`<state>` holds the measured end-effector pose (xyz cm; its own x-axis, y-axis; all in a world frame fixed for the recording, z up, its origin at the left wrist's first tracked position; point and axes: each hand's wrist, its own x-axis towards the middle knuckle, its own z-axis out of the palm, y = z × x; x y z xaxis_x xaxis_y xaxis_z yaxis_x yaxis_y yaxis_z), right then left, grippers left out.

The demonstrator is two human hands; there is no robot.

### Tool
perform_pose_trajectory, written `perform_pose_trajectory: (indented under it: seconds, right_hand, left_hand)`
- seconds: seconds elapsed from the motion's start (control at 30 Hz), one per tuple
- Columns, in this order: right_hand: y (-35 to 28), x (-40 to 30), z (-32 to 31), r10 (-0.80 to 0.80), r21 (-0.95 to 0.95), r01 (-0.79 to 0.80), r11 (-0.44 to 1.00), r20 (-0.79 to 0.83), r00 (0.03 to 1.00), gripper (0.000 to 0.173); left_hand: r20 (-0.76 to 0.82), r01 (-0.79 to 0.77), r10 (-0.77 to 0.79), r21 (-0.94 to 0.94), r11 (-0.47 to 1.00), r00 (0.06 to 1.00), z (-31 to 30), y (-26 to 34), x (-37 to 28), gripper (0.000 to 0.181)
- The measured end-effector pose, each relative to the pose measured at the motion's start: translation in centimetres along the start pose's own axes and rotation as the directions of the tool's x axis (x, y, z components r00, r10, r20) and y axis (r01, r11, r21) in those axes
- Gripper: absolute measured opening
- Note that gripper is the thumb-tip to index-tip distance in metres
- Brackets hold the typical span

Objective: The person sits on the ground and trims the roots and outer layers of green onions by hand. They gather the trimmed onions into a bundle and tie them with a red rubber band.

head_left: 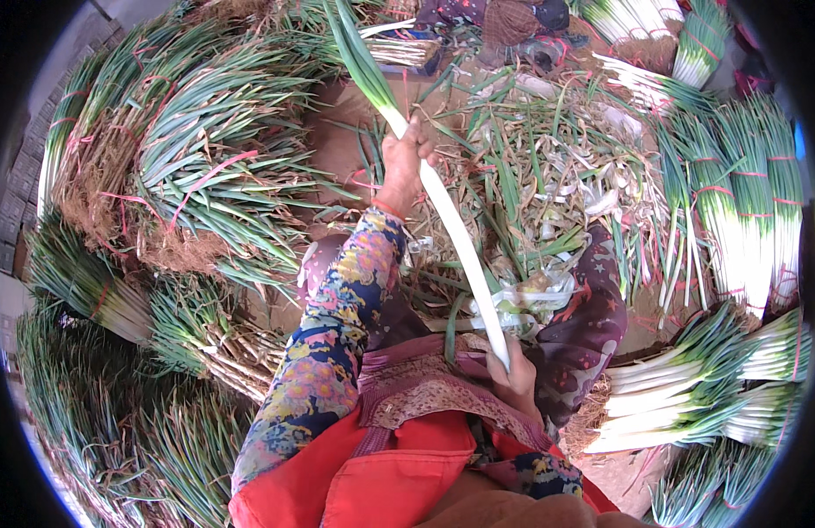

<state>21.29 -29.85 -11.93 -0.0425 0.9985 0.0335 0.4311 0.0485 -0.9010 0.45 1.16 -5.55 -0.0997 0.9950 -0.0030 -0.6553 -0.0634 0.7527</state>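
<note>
One long leek-like green onion (457, 224) stretches between my two hands over my lap, its white stalk bare and smooth and slightly bowed. My left hand (406, 148), at the end of a floral sleeve, grips it where the white turns to green leaves (362, 56). The leaves point away from me, up and to the left. Close to my body, my right hand (515, 377) holds the lower white end; the root tip is hidden by the fingers. Below both hands lies a patterned purple apron (421, 389) over my knees.
Stripped leaves and skins (533, 171) heap on the ground ahead. Untrimmed onions with roots (229, 145) are piled left. Tied clean bundles (751, 204) stand at right, and loose white-stalked onions (665, 389) lie beside my right knee. Another person's patterned clothing (447, 13) shows at the top.
</note>
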Motion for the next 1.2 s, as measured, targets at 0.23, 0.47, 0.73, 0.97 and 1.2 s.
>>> perform_pose_trajectory:
  seconds: [0.23,0.47,0.73,0.97,1.2]
  right_hand:
    - [-0.1,-1.7,-2.2,0.016,0.275,-0.062,0.959,0.166,0.986,0.05]
    - [-0.4,-5.7,-2.8,0.324,0.752,-0.414,0.514,0.277,0.905,0.028]
    - [4.2,-10.6,-5.0,0.308,0.221,-0.259,0.94,-0.23,0.923,0.025]
    - [0.1,-7.5,-11.7,-0.309,-0.632,-0.065,0.772,-0.463,0.831,0.026]
    - [-1.4,-7.5,-14.1,-0.158,-0.162,0.062,0.985,-0.682,0.714,0.025]
  left_hand:
    - [-0.047,-0.076,0.087,0.192,0.978,0.995,-2.2,1.9,4.2,0.025]
    - [-0.003,-0.072,0.072,0.038,0.997,0.997,-2.8,7.6,7.9,0.018]
    - [0.492,-0.527,0.198,0.736,0.424,0.847,-2.9,6.9,11.1,0.016]
    - [0.74,0.36,-0.266,0.035,0.932,0.618,13.5,1.0,7.1,0.028]
    - [0.912,0.578,-0.363,0.196,0.793,0.189,37.9,-14.2,-10.8,0.036]
